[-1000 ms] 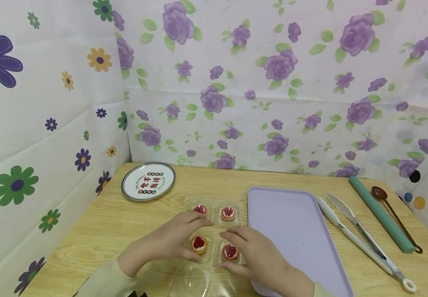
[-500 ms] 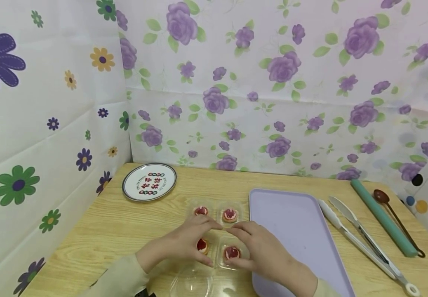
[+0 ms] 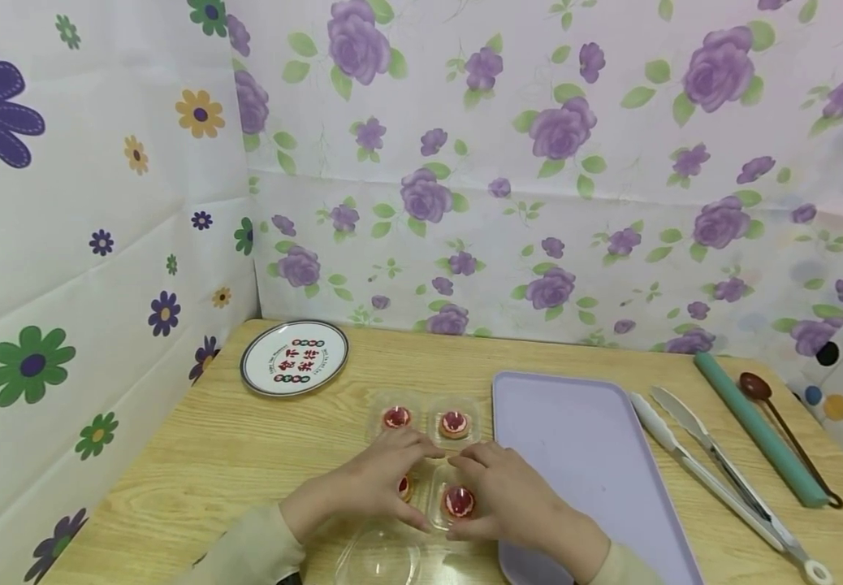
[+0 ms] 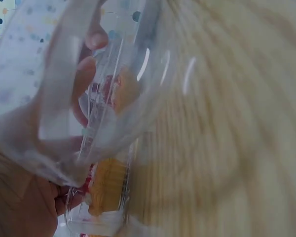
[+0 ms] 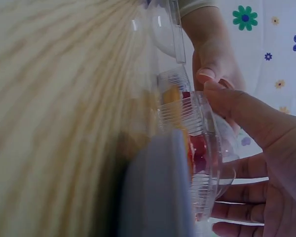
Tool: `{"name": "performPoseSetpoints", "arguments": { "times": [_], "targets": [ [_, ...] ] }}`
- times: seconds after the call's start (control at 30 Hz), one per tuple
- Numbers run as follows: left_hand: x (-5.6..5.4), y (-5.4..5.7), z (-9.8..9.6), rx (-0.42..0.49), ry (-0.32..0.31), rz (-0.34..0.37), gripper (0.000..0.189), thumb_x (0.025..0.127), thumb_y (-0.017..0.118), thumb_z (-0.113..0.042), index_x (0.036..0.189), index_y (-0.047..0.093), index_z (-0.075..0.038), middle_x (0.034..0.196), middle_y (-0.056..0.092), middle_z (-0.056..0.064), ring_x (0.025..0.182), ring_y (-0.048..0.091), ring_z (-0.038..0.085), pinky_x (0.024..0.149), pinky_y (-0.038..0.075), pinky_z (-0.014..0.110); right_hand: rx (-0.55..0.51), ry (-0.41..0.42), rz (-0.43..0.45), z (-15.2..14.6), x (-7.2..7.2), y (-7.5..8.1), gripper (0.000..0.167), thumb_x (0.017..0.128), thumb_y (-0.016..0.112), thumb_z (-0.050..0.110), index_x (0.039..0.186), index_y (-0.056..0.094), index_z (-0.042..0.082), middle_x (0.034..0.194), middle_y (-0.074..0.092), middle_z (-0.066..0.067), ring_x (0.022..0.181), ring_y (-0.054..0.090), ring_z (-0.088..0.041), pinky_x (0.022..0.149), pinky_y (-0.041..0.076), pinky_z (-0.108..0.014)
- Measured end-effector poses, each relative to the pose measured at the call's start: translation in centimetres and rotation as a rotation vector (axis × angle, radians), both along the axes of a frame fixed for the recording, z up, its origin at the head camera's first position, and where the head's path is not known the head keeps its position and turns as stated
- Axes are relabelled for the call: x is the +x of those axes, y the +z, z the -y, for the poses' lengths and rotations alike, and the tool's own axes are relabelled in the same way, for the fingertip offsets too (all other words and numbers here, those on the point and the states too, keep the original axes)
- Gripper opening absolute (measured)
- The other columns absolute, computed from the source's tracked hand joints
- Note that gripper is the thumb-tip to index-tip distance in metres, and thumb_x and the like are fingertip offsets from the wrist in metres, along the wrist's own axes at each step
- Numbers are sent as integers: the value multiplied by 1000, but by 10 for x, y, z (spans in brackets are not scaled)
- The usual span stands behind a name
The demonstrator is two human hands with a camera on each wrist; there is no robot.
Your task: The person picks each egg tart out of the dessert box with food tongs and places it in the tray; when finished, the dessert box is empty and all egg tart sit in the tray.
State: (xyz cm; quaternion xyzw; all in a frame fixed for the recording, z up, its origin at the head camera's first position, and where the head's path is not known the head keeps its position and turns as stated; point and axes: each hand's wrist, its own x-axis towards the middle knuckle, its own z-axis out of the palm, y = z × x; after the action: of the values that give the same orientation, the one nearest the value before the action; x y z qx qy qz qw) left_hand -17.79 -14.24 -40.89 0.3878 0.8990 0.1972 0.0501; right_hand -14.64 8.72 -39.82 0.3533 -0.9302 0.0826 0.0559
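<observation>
My left hand (image 3: 370, 479) and right hand (image 3: 512, 497) hold a clear plastic box (image 3: 438, 486) from both sides, fingertips at its far edge, thumbs at its near edge. Inside sits a berry-topped tart (image 3: 459, 502). In the right wrist view, my right thumb and fingers span the box's lid rim (image 5: 214, 148). Beneath my left hand a second tart (image 3: 404, 487) is mostly covered. Two more boxed tarts, the far-left tart (image 3: 396, 418) and far-right tart (image 3: 454, 424), stand behind. A clear domed lid (image 3: 378, 556) lies near me and blocks much of the left wrist view.
A purple tray (image 3: 575, 455) lies right beside the boxes. Beyond it are tongs (image 3: 728, 487), a green roll (image 3: 758, 431) and a brown ladle (image 3: 780, 414). A white plate (image 3: 261, 357) stands at the back left, near the patterned cloth walls.
Both hands have closed in toward the near-right box, the left hand moving right over the near-left tart. Thumbs and fingertips of the two hands now nearly meet.
</observation>
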Motion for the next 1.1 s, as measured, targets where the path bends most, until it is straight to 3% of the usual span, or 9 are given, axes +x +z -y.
{"name": "performPoseSetpoints", "arguments": {
  "times": [0.3, 0.57, 1.1],
  "targets": [
    [-1, -6, -5, -40, 11, -24, 89, 62, 79, -59, 135, 52, -15, 128, 54, -4, 132, 42, 22, 118, 24, 47, 20, -11, 51, -1, -1, -7, 77, 73, 71, 62, 128, 60, 9, 121, 62, -1, 112, 56, -19, 92, 50, -41],
    [0, -14, -7, -74, 22, -89, 85, 61, 79, -61, 129, 56, -15, 123, 57, -5, 122, 47, 16, 112, 33, 39, 3, 20, 31, 0, -1, -8, 76, 72, 73, 60, 127, 61, 8, 117, 63, 0, 108, 57, -16, 95, 49, -37],
    [1, -18, -8, -43, 5, -113, 83, 61, 80, -60, 126, 56, -15, 120, 58, -5, 119, 48, 14, 113, 33, 40, -14, 36, 14, -1, 0, -9, 78, 73, 72, 61, 129, 59, 9, 115, 62, 2, 106, 58, -14, 93, 51, -32]
  ]
}}
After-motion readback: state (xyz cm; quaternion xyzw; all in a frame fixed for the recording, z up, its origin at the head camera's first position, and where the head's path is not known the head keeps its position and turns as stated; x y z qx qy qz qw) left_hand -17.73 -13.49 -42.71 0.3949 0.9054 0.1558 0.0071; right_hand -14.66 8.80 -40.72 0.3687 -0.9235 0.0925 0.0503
